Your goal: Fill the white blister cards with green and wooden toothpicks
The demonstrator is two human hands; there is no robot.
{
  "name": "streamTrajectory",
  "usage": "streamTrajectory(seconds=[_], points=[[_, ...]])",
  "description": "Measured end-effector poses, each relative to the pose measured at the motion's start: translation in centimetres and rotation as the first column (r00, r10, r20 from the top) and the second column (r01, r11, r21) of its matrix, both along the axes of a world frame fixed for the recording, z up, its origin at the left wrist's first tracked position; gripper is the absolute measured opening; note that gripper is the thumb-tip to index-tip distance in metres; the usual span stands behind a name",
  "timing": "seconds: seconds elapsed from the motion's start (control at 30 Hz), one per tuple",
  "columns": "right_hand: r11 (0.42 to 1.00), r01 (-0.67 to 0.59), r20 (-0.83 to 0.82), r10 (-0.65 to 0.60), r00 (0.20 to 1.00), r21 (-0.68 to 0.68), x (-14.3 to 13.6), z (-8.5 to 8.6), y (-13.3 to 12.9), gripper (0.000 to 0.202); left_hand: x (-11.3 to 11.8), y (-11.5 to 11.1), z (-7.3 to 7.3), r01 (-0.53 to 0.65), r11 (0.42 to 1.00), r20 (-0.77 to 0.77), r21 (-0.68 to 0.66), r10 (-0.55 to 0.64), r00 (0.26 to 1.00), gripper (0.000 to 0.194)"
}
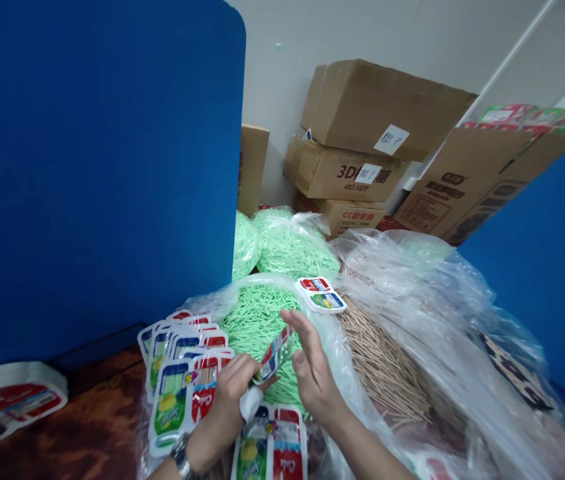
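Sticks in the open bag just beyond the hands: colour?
Light green sticks; the head view shows them best.

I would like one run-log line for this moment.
left hand: holds pack | right hand: open, beside pack | green sticks: below hands | brown sticks: to right

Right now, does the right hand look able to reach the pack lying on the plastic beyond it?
Probably yes: the right hand is open, and the pack lies uncovered on the clear plastic, with nothing seen in between.
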State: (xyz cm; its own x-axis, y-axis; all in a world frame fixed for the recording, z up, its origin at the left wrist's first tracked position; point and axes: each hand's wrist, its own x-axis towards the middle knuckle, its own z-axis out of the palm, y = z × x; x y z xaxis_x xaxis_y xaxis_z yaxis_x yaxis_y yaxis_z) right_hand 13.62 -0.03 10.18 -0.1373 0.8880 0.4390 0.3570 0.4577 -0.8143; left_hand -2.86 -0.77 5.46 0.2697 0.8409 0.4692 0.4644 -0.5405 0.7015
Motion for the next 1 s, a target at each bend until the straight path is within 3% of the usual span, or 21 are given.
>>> streamTrajectory(seconds=[0.17,0.23,0.3,0.33,0.4,0.43,0.5,0.8,1.0], points=[[0.982,-0.178,0.261,0.156,0.953,0.061,0.4,0.7,0.6,0.043,0.0,0.3,-0.1,-0.007,0.999,0.034,-0.037,0.008,0.999,0.020],[0.997,-0.072,0.137,0.068,0.988,0.027,1.2,0.1,1.5,0.044,-0.3,0.3,-0.3,-0.002,0.999,0.048,-0.049,0.004,0.999,0.018],[0.986,0.150,-0.035,-0.152,0.988,-0.071,2.7,-1.1,2.8,0.044,-0.8,0.3,-0.6,-0.005,0.998,0.060,-0.062,0.009,0.998,0.018],[0.969,0.219,-0.007,-0.221,0.975,-0.119,3.7,-1.9,3.5,0.042,-1.1,0.2,-0.8,-0.010,0.998,0.068,-0.070,0.015,0.998,0.018],[0.951,0.270,0.334,-0.208,0.919,-0.153,5.6,-3.4,4.7,0.033,-1.7,0.0,-1.2,-0.031,0.996,0.075,-0.080,0.037,0.996,0.020],[0.947,0.291,0.505,-0.186,0.843,-0.136,6.3,-4.1,5.1,0.029,-2.0,-0.1,-1.4,-0.044,0.996,0.073,-0.079,0.050,0.996,0.021],[0.942,0.316,0.683,-0.155,0.714,-0.117,7.2,-5.3,5.6,0.024,-2.4,-0.3,-1.6,-0.062,0.996,0.058,-0.064,0.066,0.996,0.022],[0.885,0.442,0.838,-0.127,0.531,-0.146,4.9,-7.7,8.0,0.022,-2.5,-0.9,-1.8,-0.054,0.998,0.045,-0.038,0.056,0.997,0.020],[0.879,0.456,0.817,-0.158,0.554,-0.139,4.9,-7.1,7.9,0.042,-3.2,-1.0,-2.3,-0.080,0.996,0.141,-0.049,0.086,0.986,0.012]])
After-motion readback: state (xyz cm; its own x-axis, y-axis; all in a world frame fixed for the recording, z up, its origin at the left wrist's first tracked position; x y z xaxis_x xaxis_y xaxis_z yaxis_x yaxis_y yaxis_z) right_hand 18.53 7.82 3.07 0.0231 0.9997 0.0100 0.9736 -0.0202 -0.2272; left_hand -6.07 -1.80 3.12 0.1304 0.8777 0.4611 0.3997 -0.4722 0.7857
